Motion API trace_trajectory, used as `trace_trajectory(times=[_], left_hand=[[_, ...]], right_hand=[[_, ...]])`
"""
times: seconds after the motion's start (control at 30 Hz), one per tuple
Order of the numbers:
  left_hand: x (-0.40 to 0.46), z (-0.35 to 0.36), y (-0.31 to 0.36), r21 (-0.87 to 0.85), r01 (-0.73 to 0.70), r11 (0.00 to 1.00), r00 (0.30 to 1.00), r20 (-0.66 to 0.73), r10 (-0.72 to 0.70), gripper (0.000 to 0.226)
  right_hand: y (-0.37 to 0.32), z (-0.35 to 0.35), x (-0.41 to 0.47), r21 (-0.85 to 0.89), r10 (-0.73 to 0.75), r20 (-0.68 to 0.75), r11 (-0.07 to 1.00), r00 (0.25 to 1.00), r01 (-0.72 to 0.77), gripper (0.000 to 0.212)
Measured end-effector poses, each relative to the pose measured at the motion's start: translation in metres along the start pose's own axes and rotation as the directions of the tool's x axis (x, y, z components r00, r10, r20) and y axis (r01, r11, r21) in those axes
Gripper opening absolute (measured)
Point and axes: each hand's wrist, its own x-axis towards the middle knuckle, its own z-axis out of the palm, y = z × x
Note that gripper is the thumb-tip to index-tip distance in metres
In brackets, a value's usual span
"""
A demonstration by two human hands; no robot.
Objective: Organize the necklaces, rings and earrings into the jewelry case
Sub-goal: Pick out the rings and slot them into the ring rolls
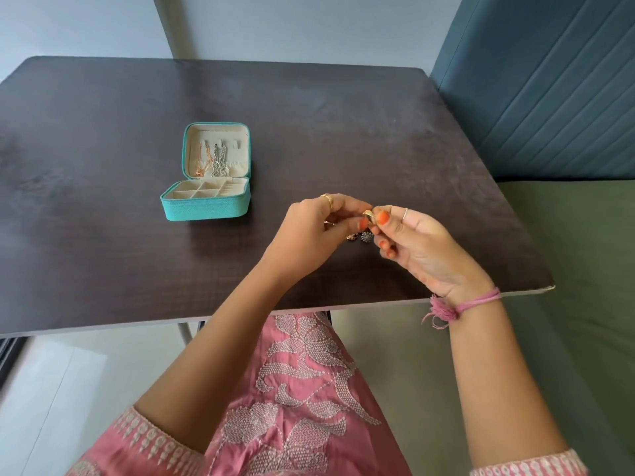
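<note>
Two hands meet right of the open jewelry case (206,187): your right hand (412,242) and left hand (309,231) both pinch a gold ring (367,214) above earrings (360,237) on the worktop (378,132); necklaces (211,163) hang in the case's lid.

We hold both hands close together, fingertips nearly meeting: left hand (309,228) curled, right hand (417,242) apparently pinching thumb against forefinger.
</note>
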Motion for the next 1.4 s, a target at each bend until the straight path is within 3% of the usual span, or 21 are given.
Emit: trace_trajectory(times=[0.2,0.4,0.5,0.6,0.73,0.9,1.23,1.4], left_hand=[[-0.017,-0.013,-0.015,-0.186,0.084,0.979,0.996,-0.010,-0.088,0.016],[-0.025,-0.027,-0.017,-0.252,0.164,0.954,0.985,-0.018,-0.174,0.021],[-0.022,-0.036,-0.021,0.062,0.153,0.986,0.983,-0.109,-0.146,0.017],[-0.012,-0.042,-0.027,0.416,0.101,0.904,0.986,-0.165,-0.034,0.013],[0.003,-0.040,-0.031,0.662,0.190,0.725,0.981,-0.098,-0.168,0.014],[0.012,-0.032,-0.036,0.775,0.176,0.607,0.972,-0.038,-0.233,0.010],[0.019,-0.036,-0.042,0.767,0.189,0.613,0.953,0.008,-0.304,0.019],[-0.007,-0.028,-0.014,0.586,0.165,0.794,0.985,-0.136,-0.105,0.025]], right_hand=[[0.008,0.017,0.002,-0.132,-0.063,0.044,0.989,0.997,0.068,0.015],[0.014,0.025,0.009,-0.295,-0.145,0.043,0.943,0.989,0.151,0.013],[0.014,0.015,0.013,-0.482,-0.282,-0.070,0.849,0.957,0.215,0.014],[0.016,-0.003,0.015,-0.714,-0.421,-0.166,0.675,0.892,0.186,0.012],[0.022,-0.008,0.010,-0.872,-0.484,-0.098,0.462,0.870,0.159,0.009],[0.029,-0.006,0.005,-0.918,-0.510,-0.040,0.359,0.859,0.170,0.009],[0.020,-0.009,0.014,-0.969,-0.492,-0.014,0.221,0.871,0.110,0.016],[0.005,-0.011,0.021,-0.983,-0.407,0.066,0.130,0.911,0.130,0.015]])
